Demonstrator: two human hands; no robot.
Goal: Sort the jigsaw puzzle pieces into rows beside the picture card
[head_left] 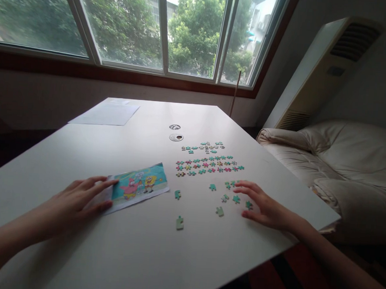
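My left hand (pixel 80 197) lies flat and open on the left end of a cartoon picture card (pixel 141 186) on the white table (pixel 134 250). My right hand (pixel 263 206) rests open near the table's right edge, fingers spread and touching loose jigsaw pieces (pixel 236 199). A few single pieces (pixel 179 222) lie between the hands. Further back, several small teal, pink and yellow pieces (pixel 209 164) are laid out in rows.
A sheet of paper (pixel 106 113) lies at the table's far left. Two round cable holes (pixel 176 137) sit mid-table. A cream sofa (pixel 345 162) and a standing air conditioner (pixel 318 69) are to the right; windows run behind.
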